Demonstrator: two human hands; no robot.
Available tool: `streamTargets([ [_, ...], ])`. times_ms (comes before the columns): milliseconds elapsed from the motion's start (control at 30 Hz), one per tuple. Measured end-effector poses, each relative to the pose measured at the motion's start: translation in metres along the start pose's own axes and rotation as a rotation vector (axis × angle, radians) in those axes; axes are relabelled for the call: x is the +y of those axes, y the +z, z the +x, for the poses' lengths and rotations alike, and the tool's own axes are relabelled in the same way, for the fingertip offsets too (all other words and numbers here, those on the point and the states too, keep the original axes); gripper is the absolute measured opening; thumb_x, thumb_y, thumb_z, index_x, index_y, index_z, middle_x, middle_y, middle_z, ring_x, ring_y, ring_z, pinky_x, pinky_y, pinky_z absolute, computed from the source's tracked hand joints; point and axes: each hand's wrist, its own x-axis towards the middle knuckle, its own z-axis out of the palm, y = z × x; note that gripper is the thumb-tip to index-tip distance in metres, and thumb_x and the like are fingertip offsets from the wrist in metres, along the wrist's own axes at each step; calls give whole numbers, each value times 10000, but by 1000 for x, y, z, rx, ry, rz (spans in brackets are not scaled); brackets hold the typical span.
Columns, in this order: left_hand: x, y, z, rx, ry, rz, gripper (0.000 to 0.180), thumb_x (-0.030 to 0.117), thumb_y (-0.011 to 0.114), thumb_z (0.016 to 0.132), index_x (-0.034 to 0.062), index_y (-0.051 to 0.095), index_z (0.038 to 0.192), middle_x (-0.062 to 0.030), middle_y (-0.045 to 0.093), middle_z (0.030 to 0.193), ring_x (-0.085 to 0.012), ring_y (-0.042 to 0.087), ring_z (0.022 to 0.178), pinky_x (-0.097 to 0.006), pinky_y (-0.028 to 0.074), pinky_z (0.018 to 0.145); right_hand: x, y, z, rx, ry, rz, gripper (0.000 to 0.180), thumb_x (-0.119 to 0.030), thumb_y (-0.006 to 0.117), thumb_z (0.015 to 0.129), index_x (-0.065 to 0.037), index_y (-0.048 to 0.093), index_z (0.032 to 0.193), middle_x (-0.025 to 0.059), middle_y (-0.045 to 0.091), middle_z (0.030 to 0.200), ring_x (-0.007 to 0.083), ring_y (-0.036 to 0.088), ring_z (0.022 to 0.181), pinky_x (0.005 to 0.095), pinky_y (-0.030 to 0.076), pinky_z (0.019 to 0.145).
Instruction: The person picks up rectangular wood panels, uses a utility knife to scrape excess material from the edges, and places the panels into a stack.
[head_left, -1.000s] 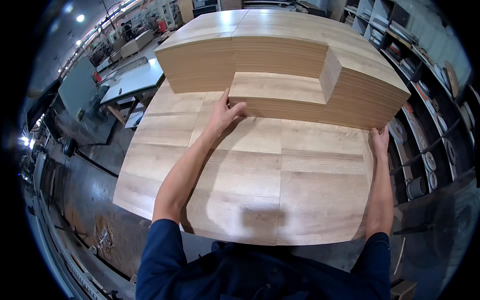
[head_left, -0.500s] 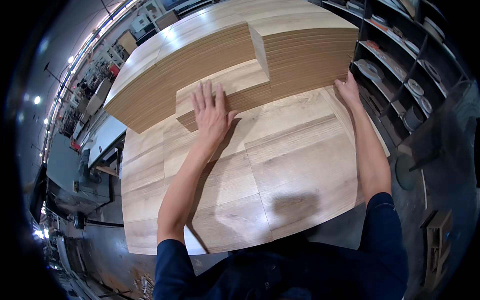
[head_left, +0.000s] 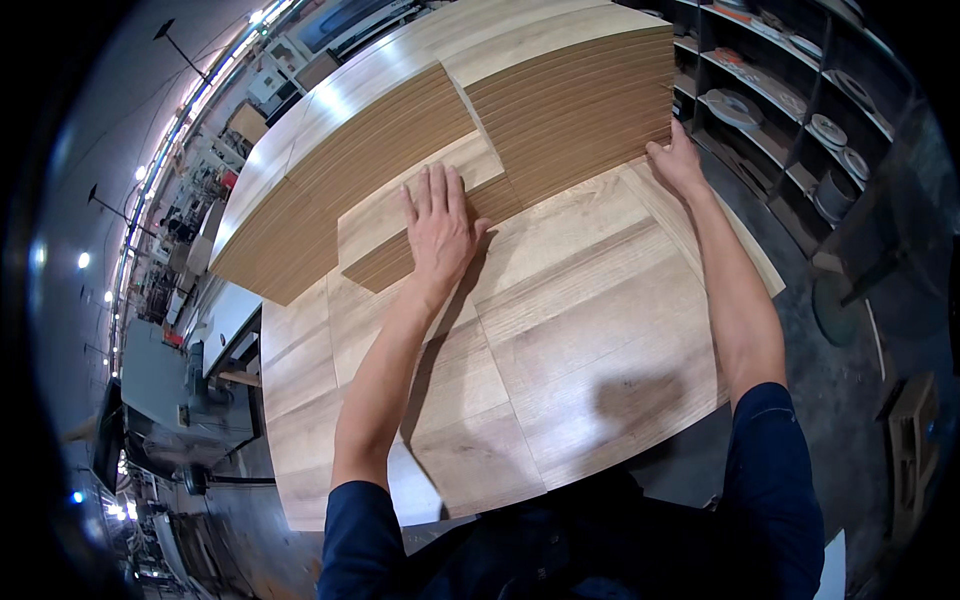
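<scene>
My left hand (head_left: 443, 230) lies with its fingers stretched over the top of a low stack of wood-grain boards (head_left: 375, 222), its thumb out to the side by the stack's front edge. The low stack rests against the front of a longer, taller board stack (head_left: 340, 150). At the right, my right hand (head_left: 677, 165) is at the lower right corner of another tall board stack (head_left: 570, 110). Its thumb and a finger are apart there; the other fingers are partly hidden. Beneath everything lies a wide surface of wood-grain panels (head_left: 590, 320).
Dark shelves (head_left: 770, 110) holding rolls of edging stand at the right. A grey machine (head_left: 165, 380) and a white-topped bench (head_left: 225, 320) are at the left. A wooden frame-like piece (head_left: 910, 455) stands on the floor at the lower right.
My view has turned, so the stacks appear tilted and shifted left. My left hand has slid rightward along the low stack. My right hand stays at the tall stack's corner.
</scene>
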Motion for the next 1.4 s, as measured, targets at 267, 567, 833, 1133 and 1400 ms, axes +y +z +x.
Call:
streamTargets([
  [267,6,-2,-5,-30,32,-32,876,384,694,815,-19,252,1457,-249,296,1487,-404,236,1408,-555,135,1153,5,3,4,-25,-6,24,732,-265,622,796,-61,343,1440,225,600,1238,352,568,1167,404,418,1011],
  [567,-124,-9,-80,294,-791,-659,880,437,632,895,-83,199,1457,-283,211,1525,-363,216,1426,-449,173,1159,2,2,0,2,-57,55,684,-237,624,799,-84,382,1420,194,636,1186,345,592,1131,411,430,988],
  [833,-171,-10,-121,180,-972,-1253,794,402,662,891,-68,314,1429,-197,408,1432,-255,351,1340,-362,269,1103,6,8,10,-12,-56,59,686,-237,652,801,-93,388,1417,198,626,1204,345,571,1162,408,421,1000],
  [1133,-124,-6,-102,173,-981,-1220,491,315,722,856,1,563,1198,-95,620,1050,-154,548,951,-304,425,854,17,7,12,16,-63,10,692,-206,657,799,-84,385,1423,187,594,1266,324,547,1200,393,406,1019],
  [1400,-67,-28,-62,174,-229,-26,623,388,666,864,22,473,1331,-240,452,1369,-378,341,1353,-501,251,1119,13,1,8,6,-70,-6,687,-230,653,796,-84,391,1414,198,572,1295,350,524,1222,408,407,1019],
])
